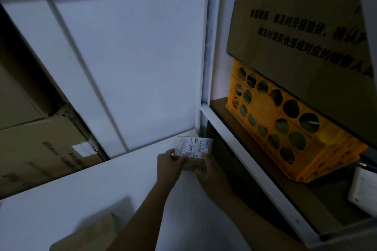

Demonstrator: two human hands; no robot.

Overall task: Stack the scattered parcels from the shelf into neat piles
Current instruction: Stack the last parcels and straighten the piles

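Observation:
A small brown parcel [193, 145] with a white shipping label on top sits at the far right corner of the white shelf board [114, 185], against the shelf upright. My left hand [170, 162] grips its left side. My right hand [210, 171] grips its right front edge. Whether one box or two lie under the label I cannot tell. Another brown parcel [91, 234] lies blurred at the near edge of the board, apart from both hands.
A white back panel [130, 63] rises behind the board. Large cardboard boxes [40, 144] stand at the left. In the right bay an orange perforated crate [285, 128] sits under a big printed carton [306, 26], with a white object [365, 191] beside it.

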